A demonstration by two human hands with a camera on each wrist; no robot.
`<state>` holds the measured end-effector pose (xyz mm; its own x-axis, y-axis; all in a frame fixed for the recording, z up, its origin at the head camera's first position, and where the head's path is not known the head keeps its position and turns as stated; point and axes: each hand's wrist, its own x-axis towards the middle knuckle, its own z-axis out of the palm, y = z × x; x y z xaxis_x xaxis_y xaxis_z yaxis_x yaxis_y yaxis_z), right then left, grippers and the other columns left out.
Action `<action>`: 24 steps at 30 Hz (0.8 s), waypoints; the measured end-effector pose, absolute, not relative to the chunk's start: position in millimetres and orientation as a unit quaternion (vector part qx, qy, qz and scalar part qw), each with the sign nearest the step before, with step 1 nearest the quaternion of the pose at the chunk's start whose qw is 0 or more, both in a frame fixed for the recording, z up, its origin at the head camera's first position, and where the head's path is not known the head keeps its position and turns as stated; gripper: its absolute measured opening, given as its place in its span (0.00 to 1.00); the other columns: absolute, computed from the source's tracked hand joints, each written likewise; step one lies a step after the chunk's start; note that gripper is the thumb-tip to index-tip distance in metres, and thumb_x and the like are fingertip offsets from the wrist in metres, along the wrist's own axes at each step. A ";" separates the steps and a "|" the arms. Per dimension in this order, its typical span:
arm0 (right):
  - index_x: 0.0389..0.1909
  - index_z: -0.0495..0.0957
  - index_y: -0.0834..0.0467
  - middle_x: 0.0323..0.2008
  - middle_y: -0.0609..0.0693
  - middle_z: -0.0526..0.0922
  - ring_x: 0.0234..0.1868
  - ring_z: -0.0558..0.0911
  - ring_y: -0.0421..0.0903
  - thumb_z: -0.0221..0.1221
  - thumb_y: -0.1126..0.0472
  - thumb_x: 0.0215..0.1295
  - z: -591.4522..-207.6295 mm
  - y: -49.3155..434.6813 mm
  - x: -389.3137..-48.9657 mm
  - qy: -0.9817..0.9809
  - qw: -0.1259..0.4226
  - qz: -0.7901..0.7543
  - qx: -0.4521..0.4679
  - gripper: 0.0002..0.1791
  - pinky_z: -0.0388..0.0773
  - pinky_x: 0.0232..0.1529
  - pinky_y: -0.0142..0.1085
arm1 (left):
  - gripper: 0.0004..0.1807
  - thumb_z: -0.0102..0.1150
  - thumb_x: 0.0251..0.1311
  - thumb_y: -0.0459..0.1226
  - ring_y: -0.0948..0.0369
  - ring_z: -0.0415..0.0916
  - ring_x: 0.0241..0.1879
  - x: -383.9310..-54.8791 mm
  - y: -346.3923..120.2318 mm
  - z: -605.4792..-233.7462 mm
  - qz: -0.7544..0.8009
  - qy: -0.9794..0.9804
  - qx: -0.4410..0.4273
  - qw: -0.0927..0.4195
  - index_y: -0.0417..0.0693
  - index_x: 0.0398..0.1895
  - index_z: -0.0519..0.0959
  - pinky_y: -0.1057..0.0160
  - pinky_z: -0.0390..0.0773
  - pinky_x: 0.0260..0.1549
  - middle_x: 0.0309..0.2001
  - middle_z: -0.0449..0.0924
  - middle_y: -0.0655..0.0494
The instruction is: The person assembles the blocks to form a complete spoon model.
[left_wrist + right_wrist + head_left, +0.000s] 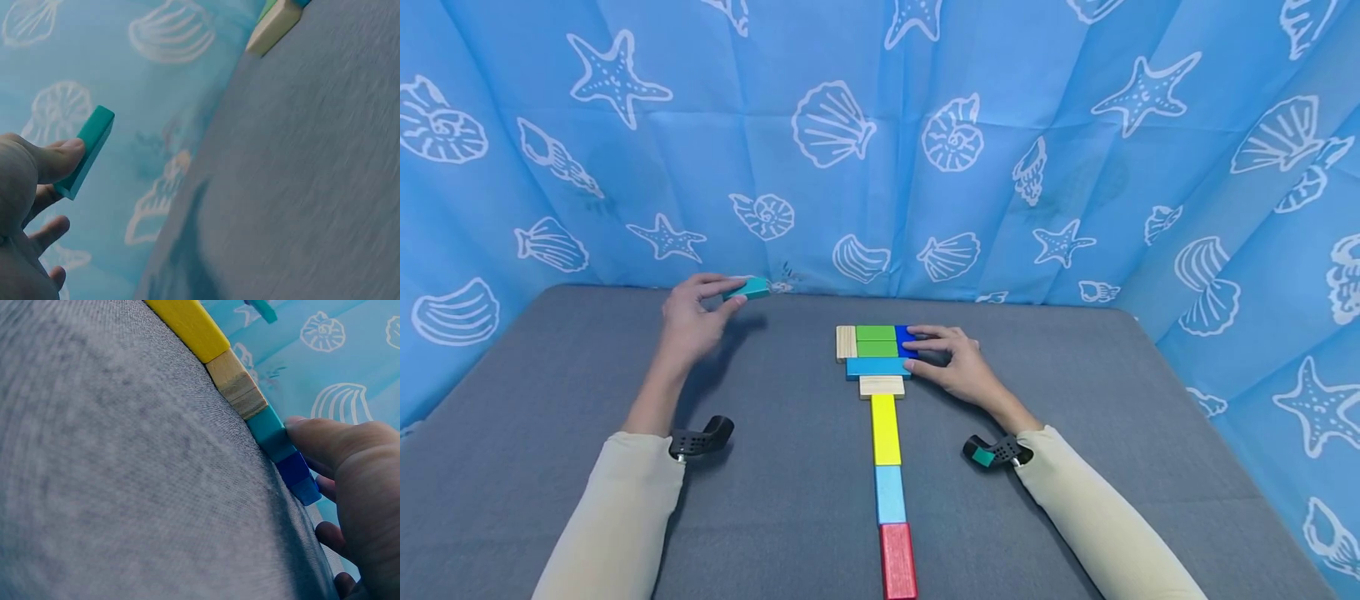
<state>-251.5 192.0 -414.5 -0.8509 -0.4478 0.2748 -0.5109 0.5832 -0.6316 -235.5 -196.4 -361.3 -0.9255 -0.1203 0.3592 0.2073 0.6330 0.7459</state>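
Note:
My left hand (695, 315) pinches a teal block (751, 288) between thumb and fingers, raised above the back left of the table. In the left wrist view the teal block (90, 150) points up and away from the thumb. At the right end of a flat block arrangement, my right hand (951, 360) touches the dark blue block (902, 340) with its fingers. Its thumb rests at the end of the blue block (877, 367). Left of the dark blue one lie two green blocks (876, 333) and an upright plain wooden block (846, 342).
Below the blue block, a plain wooden block (882, 386), a yellow block (886, 429), a light blue block (891, 494) and a red block (898, 560) run in a line toward me. A blue shell-patterned curtain (880, 208) hangs behind the grey table (790, 492).

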 end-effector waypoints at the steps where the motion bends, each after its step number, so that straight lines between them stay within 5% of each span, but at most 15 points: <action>1: 0.57 0.85 0.54 0.66 0.50 0.77 0.67 0.67 0.56 0.70 0.53 0.65 -414.4 191.9 -251.5 -0.889 0.043 0.368 0.270 0.21 0.48 0.64 0.67 | 0.16 0.64 0.68 0.35 0.40 0.64 0.67 -236.4 -192.0 -361.4 -0.429 -0.882 -0.034 0.190 0.39 0.57 0.83 0.34 0.52 0.67 0.63 0.75 0.40; 24: 0.57 0.85 0.54 0.66 0.50 0.77 0.66 0.68 0.55 0.69 0.53 0.65 -414.7 191.4 -252.2 -0.889 0.044 0.366 0.271 0.21 0.51 0.62 0.63 | 0.15 0.65 0.68 0.37 0.46 0.65 0.67 -259.5 -110.3 -367.7 -0.443 -0.883 -0.111 0.111 0.46 0.56 0.85 0.39 0.48 0.69 0.61 0.76 0.46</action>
